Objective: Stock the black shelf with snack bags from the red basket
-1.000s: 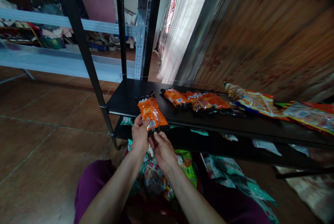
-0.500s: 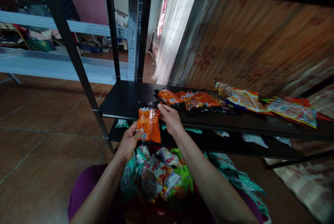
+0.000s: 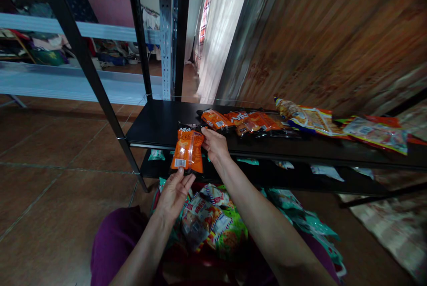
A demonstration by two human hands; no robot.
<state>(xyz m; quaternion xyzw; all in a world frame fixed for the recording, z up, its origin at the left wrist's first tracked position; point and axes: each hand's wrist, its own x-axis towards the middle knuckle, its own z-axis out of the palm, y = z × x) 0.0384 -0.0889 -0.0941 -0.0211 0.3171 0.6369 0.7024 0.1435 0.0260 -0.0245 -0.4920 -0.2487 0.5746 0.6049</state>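
Between my two hands is an orange snack bag (image 3: pixel 188 148) with black ends, tilted at the front edge of the black shelf (image 3: pixel 160 119). My left hand (image 3: pixel 175 192) pinches its lower end, thumb near the barcode. At its upper right corner, my right hand (image 3: pixel 215 143) grips the black edge between thumb and fingers. Several more orange snack bags (image 3: pixel 263 121) lie overlapping on the shelf just beyond my right hand. Below my hands, a red container (image 3: pixel 200 257) holds white, green and teal snack packs (image 3: pixel 203 215).
Farther right on the shelf lie a blue-and-yellow snack bag (image 3: pixel 310 119) and a clear-fronted bag (image 3: pixel 376 132). Teal packs (image 3: pixel 300 210) hang beside my right knee. A lower shelf (image 3: pixel 207 175) carries small packs. A black upright post (image 3: pixel 83 54) stands at the left.
The orange bag has shifted slightly up and left, its barcode now fully visible. My left hand has slid from the bag's left side to its bottom end. My right hand keeps its hold.
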